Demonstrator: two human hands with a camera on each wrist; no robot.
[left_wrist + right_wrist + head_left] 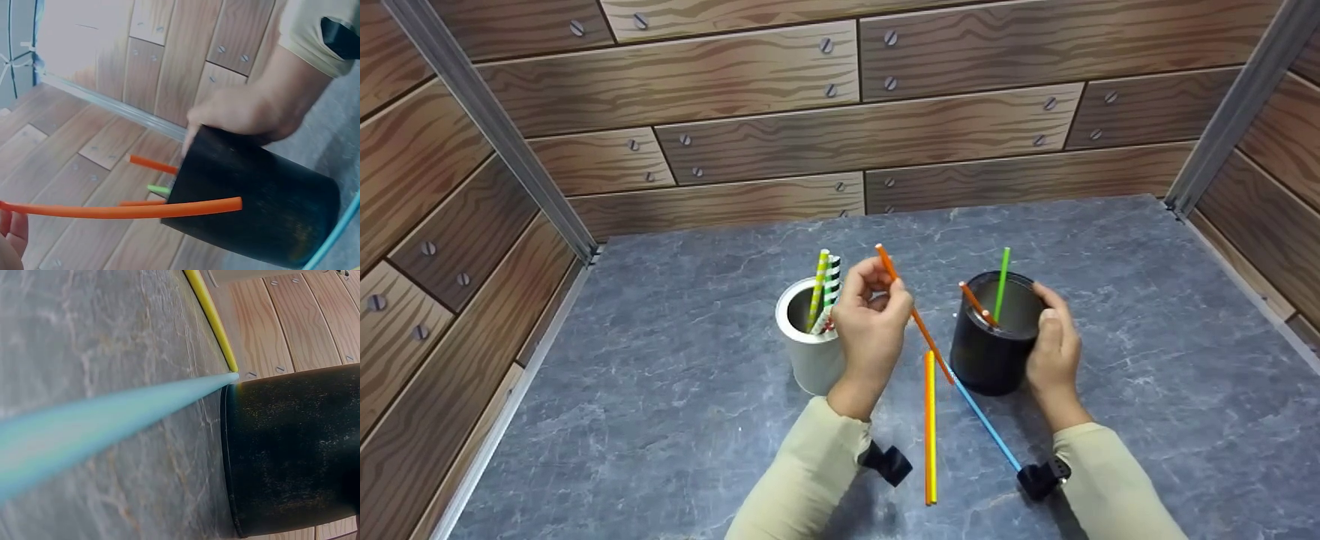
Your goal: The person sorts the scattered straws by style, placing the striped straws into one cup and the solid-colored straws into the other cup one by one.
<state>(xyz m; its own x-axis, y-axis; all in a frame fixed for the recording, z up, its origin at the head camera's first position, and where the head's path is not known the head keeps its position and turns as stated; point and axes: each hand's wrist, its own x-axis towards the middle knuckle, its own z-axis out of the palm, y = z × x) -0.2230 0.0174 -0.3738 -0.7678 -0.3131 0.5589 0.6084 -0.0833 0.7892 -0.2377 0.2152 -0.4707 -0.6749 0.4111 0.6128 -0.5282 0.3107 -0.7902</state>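
Note:
My left hand (874,319) pinches an orange straw (889,264) near its upper part, and the straw slants down to the right. In the left wrist view the straw's free end overlaps the side of a black cup (253,197). My right hand (1054,352) grips that cup at its right side, fingers by the rim. Inside the cup stand a green straw (1002,281) and orange straws (971,296). Beside the left hand is a white cup (816,367) holding several patterned straws (817,289), partly hidden behind the hand.
A blue straw (988,426) lies slanted on the grey marbled table (675,405), its far end close to the black cup. Left of it, a yellow straw (934,450) and an orange straw (928,465) lie side by side. Wood-patterned walls (750,82) enclose the back and sides.

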